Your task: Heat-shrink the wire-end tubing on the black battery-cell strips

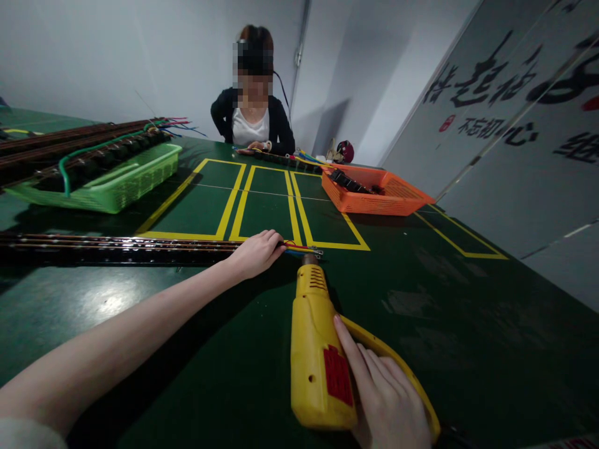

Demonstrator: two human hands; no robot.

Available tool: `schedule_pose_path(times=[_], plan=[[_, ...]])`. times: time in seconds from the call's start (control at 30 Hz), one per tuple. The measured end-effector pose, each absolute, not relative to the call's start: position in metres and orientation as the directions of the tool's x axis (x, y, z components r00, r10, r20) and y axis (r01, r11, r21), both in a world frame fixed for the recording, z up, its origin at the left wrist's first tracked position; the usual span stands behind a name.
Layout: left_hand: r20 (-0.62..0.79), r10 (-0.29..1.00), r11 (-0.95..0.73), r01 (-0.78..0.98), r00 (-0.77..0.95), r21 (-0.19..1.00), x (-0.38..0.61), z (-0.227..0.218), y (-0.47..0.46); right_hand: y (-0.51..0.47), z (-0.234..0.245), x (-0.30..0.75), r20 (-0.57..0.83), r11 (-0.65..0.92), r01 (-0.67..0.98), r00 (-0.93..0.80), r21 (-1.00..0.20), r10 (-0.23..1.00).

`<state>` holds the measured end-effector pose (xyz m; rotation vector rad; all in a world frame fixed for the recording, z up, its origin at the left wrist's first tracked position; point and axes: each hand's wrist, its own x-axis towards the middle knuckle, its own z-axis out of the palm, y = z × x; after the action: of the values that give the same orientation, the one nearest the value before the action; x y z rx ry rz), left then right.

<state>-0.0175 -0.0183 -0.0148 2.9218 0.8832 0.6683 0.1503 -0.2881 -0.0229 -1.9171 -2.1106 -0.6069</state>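
Left hand [255, 253] pins thin, likely floppy wires [299, 247] at the strip [116, 247] end; right hand [384, 394] grips the rigid heat gun [317, 349] by its handle.

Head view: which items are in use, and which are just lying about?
In use: yellow heat gun in right hand; long strip with coloured wire ends, held by left hand.
Lying about: green basket; spare strips across it; orange basket.

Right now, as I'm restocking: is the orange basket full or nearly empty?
Nearly empty: the orange basket holds only a few dark parts.
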Motion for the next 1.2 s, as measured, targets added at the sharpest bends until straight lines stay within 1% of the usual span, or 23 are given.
schedule_pose_path(times=[0.17,0.3,0.4,0.47,0.53,0.67,0.8,0.9,1.03,1.2], plan=[[0.405,0.548,-0.828,0.544,0.732,0.136,-0.014,-0.012,-0.022,-0.289,-0.023,0.153,0.441,0.042,0.989,-0.102,0.144,0.892],[0.385,0.59,-0.805,0.555,0.709,0.212,-0.012,-0.01,-0.02,-0.287,-0.023,0.144,0.471,0.026,0.982,-0.111,0.185,0.875],[0.335,0.635,-0.772,0.578,0.696,0.264,-0.013,-0.009,-0.017,-0.287,-0.024,0.131,0.477,-0.005,0.985,-0.08,0.174,0.875],[0.313,0.649,-0.761,0.585,0.693,0.281,-0.013,-0.008,-0.016,-0.286,-0.024,0.123,0.463,-0.037,0.987,-0.039,0.156,0.886],[0.3,0.658,-0.753,0.594,0.691,0.285,-0.013,-0.008,-0.015,-0.286,-0.024,0.116,0.462,-0.039,0.984,-0.045,0.172,0.885],[0.286,0.662,-0.749,0.604,0.693,0.272,-0.012,-0.007,-0.014,-0.286,-0.026,0.107,0.5,0.004,0.967,-0.134,0.253,0.856],[0.269,0.658,-0.753,0.603,0.704,0.264,-0.012,-0.007,-0.013,-0.284,-0.025,0.101,0.489,-0.044,0.974,-0.072,0.222,0.87],[0.266,0.638,-0.769,0.588,0.722,0.249,-0.015,-0.007,-0.013,-0.282,-0.022,0.101,0.481,0.0,0.972,-0.117,0.236,0.869],[0.269,0.584,-0.812,0.557,0.766,0.175,-0.019,-0.007,-0.012,-0.28,-0.015,0.107,0.479,0.055,0.961,-0.185,0.271,0.858],[0.258,0.554,-0.832,0.534,0.791,0.149,-0.022,-0.004,-0.013,-0.279,-0.009,0.119,0.457,0.111,0.966,-0.209,0.233,0.864]])
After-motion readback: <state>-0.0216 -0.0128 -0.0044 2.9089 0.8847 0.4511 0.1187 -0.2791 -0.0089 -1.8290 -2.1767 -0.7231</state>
